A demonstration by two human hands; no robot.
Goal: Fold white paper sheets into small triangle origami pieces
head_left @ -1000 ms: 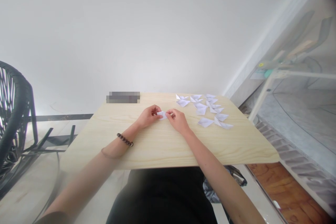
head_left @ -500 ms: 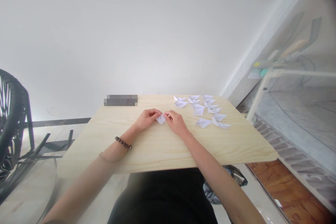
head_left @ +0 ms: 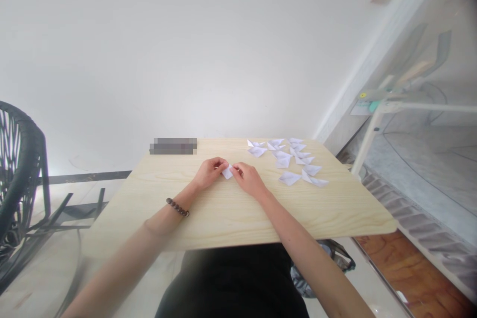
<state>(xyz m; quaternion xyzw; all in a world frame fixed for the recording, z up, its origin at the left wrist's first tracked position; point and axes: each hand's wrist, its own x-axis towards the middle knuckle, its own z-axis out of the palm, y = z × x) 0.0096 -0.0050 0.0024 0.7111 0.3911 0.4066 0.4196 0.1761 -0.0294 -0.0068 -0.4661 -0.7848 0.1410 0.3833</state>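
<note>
Between my two hands, above the middle of the light wooden table (head_left: 179,231), is a small piece of folded white paper (head_left: 227,173). My left hand (head_left: 209,173), with a dark beaded bracelet (head_left: 178,207) on its wrist, pinches the paper's left side. On the other side my right hand (head_left: 249,177) grips it between thumb and forefinger. Part of the paper is hidden by the fingers. Several folded white paper shapes (head_left: 289,178), boat-like with pointed ends, lie in loose rows to the right of my right hand.
A blurred-out dark object (head_left: 173,146) lies at the table's back left corner. The white wall (head_left: 223,59) rises behind the table. A black woven chair (head_left: 22,174) stands at left, and a white metal frame (head_left: 367,144) at right.
The folded paper is turned slightly between my fingers and looks narrower. Both hands keep hold of it. The whole view has shifted a little, with the table lower in the picture.
</note>
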